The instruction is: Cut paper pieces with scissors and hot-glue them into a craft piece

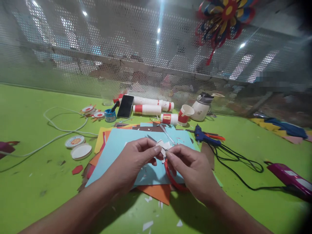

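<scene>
Both hands meet over a stack of coloured paper whose top sheet is light blue (112,146). Between thumb and fingers, my left hand (136,154) pinches a small white paper cutout (163,146). My right hand (191,167) is closed on the same cutout from the other side. Red-handled scissors (170,175) are beneath the right hand, partly hidden by it, with a blade showing near the left fingertips. Small white scraps (148,225) lie in front of the stack.
Behind the stack are stacked paper cups (147,110), a phone (125,106), a blue jar (110,115) and a white kettle-like container (201,107). A blue glue gun (207,136) with black cable lies right. Round lids (81,151) lie left.
</scene>
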A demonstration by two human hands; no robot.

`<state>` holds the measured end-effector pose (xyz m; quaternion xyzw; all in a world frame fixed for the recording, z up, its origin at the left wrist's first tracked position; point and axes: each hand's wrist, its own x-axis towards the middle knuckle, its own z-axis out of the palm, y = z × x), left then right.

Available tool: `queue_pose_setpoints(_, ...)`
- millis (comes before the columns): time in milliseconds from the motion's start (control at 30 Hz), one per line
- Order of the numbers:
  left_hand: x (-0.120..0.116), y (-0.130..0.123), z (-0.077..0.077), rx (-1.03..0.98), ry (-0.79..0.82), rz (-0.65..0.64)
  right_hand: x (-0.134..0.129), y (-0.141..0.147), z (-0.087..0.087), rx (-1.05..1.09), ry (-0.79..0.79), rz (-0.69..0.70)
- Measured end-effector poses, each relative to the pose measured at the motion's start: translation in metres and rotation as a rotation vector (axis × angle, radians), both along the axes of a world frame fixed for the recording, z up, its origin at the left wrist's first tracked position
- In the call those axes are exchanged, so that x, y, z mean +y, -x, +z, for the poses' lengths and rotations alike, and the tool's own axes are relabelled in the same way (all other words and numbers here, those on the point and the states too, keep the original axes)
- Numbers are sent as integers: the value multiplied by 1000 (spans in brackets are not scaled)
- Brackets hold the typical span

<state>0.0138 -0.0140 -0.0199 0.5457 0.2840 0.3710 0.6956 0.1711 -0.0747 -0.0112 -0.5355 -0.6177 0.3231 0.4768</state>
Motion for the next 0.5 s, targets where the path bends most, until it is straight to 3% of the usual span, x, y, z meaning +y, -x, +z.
queue_pose_setpoints(200, 7, 6, 1, 3, -57, 37, 8, -12, 8, -187, 94, 42)
queue_pose_setpoints(267, 8, 8, 4, 8, -74, 50, 10, -20, 8, -457, 127, 76)
queue_pose_setpoints(367, 6, 9, 10, 6, -95, 73, 11, -31, 3, -1038, 96, 96)
queue_pose_setpoints(433, 5, 9, 14, 1, -103, 96, 12, -36, -3, -1210, 100, 119)
queue_pose_setpoints(500, 3, 9, 17, 7, -112, 123, 12, -38, -9, -1244, 133, 132)
